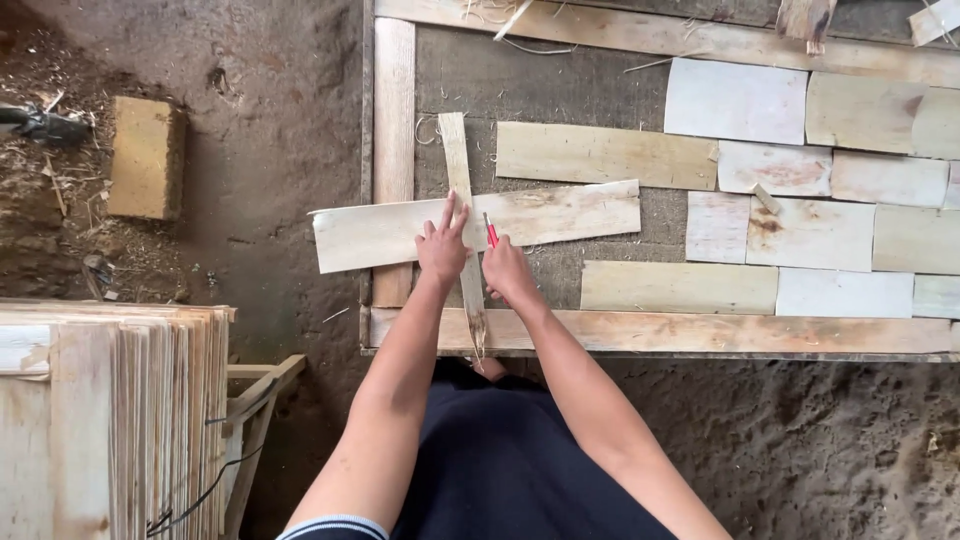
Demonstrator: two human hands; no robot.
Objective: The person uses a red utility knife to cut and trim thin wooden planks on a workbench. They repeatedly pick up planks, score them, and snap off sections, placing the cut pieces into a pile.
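Note:
A long pale wood veneer sheet (560,215) lies across the left side of a wooden frame (394,110), sticking out over its left edge. A narrow wood strip (455,150) lies on top of it, running from far to near like a straightedge. My left hand (442,245) presses flat on that strip, fingers spread. My right hand (506,268) is just right of the strip, holding a red pencil (491,232) with its tip at the sheet beside the strip's edge.
Inside the frame several rectangular veneer pieces (810,235) are laid edge to edge toward the right. A stack of thin wood sheets (130,400) stands at lower left. A pale block (145,155) lies on the dirt floor (270,120) at upper left.

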